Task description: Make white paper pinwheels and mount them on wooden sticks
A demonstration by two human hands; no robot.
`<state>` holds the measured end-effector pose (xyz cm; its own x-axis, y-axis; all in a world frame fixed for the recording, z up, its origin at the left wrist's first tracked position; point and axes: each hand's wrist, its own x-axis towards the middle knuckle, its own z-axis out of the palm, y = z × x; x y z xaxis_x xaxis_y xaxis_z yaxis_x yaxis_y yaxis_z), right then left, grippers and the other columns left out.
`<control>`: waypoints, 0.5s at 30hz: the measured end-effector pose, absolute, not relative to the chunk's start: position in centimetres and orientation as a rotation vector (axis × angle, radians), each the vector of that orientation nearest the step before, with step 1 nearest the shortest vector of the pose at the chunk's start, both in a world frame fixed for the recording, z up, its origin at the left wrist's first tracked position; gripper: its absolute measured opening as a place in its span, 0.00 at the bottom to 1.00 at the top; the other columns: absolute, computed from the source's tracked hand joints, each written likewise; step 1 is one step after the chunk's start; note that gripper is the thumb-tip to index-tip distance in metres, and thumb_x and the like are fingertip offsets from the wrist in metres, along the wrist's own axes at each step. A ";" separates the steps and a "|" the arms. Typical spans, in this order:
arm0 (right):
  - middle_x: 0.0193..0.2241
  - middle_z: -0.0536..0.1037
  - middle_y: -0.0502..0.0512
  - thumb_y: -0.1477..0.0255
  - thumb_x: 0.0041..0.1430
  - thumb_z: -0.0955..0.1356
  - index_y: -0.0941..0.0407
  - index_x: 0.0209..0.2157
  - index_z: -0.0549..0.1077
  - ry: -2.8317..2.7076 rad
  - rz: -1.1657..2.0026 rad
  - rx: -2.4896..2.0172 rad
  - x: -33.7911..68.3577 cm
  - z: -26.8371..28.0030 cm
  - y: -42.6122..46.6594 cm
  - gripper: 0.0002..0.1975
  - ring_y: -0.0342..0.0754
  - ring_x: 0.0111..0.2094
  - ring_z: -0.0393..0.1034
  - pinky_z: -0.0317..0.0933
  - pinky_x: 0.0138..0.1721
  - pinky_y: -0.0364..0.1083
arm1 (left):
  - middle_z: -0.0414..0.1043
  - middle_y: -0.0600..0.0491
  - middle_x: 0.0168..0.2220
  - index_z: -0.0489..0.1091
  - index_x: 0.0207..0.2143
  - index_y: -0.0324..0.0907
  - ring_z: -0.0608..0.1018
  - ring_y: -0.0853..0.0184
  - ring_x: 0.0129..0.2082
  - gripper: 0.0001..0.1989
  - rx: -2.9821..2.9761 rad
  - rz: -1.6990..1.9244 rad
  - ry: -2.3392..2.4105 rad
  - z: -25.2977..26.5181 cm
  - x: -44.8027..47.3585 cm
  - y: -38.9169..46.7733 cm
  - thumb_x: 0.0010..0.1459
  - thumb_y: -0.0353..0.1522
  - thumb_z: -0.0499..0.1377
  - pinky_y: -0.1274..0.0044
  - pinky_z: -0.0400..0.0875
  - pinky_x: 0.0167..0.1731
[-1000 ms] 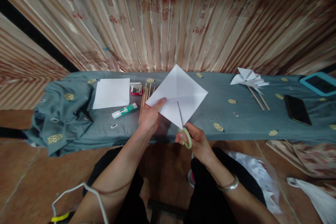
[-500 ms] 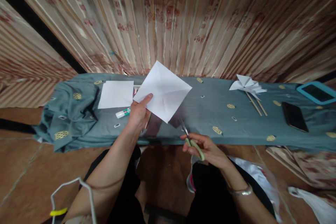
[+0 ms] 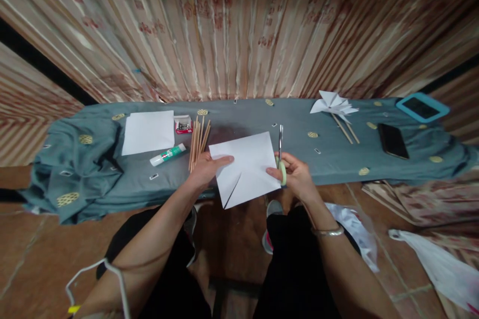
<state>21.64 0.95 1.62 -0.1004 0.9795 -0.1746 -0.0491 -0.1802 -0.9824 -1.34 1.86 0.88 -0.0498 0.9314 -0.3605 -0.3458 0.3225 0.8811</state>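
Note:
Between my two hands is a square sheet of white paper (image 3: 249,159), with a slit running from its near left corner toward the middle. My left hand (image 3: 209,169) pinches its left edge, thumb on top. On the right edge lies the thumb of my right hand (image 3: 294,174). That same hand also holds scissors (image 3: 281,152) with pale green handles, their blades pointing away from me. Just left of the paper lie several wooden sticks (image 3: 198,142), and beyond them a green and white glue stick (image 3: 168,154).
A stack of white paper (image 3: 148,132) lies at the left beside a small red box of metal pieces (image 3: 183,124). White paper pinwheels (image 3: 334,103) on sticks, a black phone (image 3: 392,140) and a blue-framed tablet (image 3: 422,107) lie at the right on the grey-green cloth (image 3: 239,114).
The paper has come down nearer to me and turned, and its slit now shows. My right hand has moved to its right edge, and the scissors now point away from me.

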 end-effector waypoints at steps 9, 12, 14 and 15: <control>0.28 0.81 0.49 0.58 0.34 0.79 0.54 0.34 0.74 -0.965 1.176 -1.255 21.0 1.2 2.4 0.25 0.45 0.27 0.73 0.68 0.33 0.46 | 0.80 0.44 0.42 0.78 0.37 0.42 0.78 0.54 0.47 0.32 0.603 1.245 0.847 2.4 0.3 1.7 0.40 0.58 0.65 0.70 0.74 0.41; 0.27 0.81 0.49 0.57 0.36 0.78 0.55 0.36 0.73 -0.962 1.079 -1.248 20.2 1.1 3.2 0.26 0.46 0.28 0.72 0.66 0.32 0.45 | 0.79 0.47 0.45 0.78 0.40 0.45 0.77 0.55 0.48 0.27 0.783 1.213 0.910 2.2 2.0 0.7 0.36 0.45 0.73 0.71 0.72 0.43; 0.25 0.80 0.48 0.57 0.37 0.78 0.55 0.37 0.72 -0.978 1.095 -1.230 19.3 1.1 3.3 0.26 0.46 0.26 0.71 0.66 0.31 0.44 | 0.80 0.48 0.40 0.79 0.38 0.43 0.78 0.58 0.42 0.25 0.805 1.204 0.927 1.7 3.0 0.3 0.34 0.39 0.74 0.71 0.72 0.42; 0.25 0.80 0.48 0.57 0.38 0.78 0.55 0.38 0.72 -0.984 1.117 -1.214 18.8 1.1 3.3 0.26 0.46 0.26 0.71 0.66 0.30 0.44 | 0.80 0.48 0.37 0.78 0.36 0.42 0.79 0.60 0.38 0.22 0.789 1.223 0.952 1.5 3.3 0.3 0.35 0.39 0.74 0.72 0.72 0.40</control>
<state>18.83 3.28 1.15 0.1935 0.9810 -0.0128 -0.1114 0.0090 -0.9937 3.29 0.32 1.46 0.0726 0.9832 -0.1672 -0.4034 0.1823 0.8967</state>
